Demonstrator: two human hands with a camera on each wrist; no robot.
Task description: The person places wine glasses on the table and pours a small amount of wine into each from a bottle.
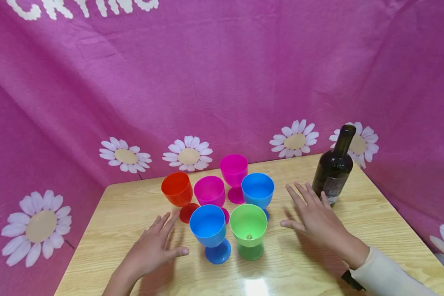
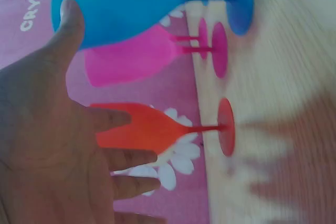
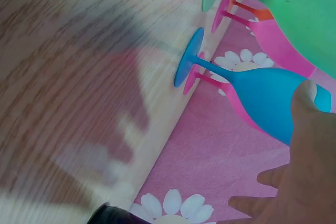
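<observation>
Several stemmed plastic goblets stand upright in a cluster at mid-table. In front are a blue goblet [image 1: 208, 225] and a green goblet [image 1: 248, 224]; behind them come a pink goblet [image 1: 209, 191], a second blue goblet [image 1: 258, 189], an orange-red goblet [image 1: 177, 190] at the left and another pink goblet [image 1: 234, 169] at the back. My left hand [image 1: 149, 248], fingers spread and holding nothing, hovers left of the front blue goblet. To the right of the cluster, my right hand [image 1: 316, 220] is likewise spread and holds nothing, between the goblets and a dark wine bottle [image 1: 333, 172].
The light wooden table [image 1: 111, 222] has its back edge against a magenta cloth [image 1: 222, 82] printed with white daisies. The same cloth hangs at both sides. A black strap [image 1: 351, 281] shows by the right sleeve [image 1: 388, 273].
</observation>
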